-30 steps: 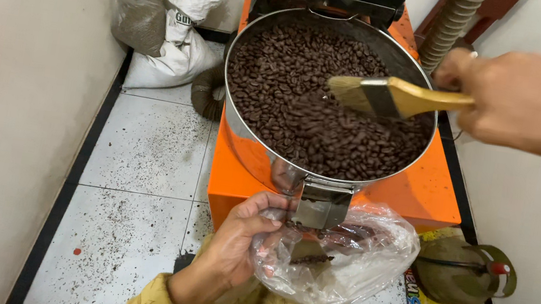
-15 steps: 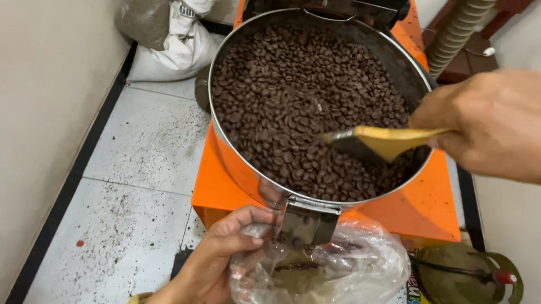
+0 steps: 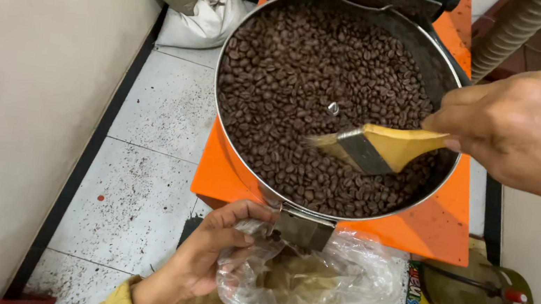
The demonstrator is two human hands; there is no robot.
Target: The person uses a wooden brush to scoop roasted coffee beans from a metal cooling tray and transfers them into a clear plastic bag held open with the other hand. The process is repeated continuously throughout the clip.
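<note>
Your left hand [image 3: 210,253] pinches the limp, slippery clear bag [image 3: 308,288] by its rim under the chute at six o'clock of the pan [image 3: 244,35], while your right hand [image 3: 534,129] grips the light, stiff brush [image 3: 373,147] over the beans [image 3: 303,72].

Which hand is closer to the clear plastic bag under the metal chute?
Left. The left hand grips the clear plastic bag at its mouth, beneath the metal chute. The right hand is up over the bean tray, holding a brush.
</note>
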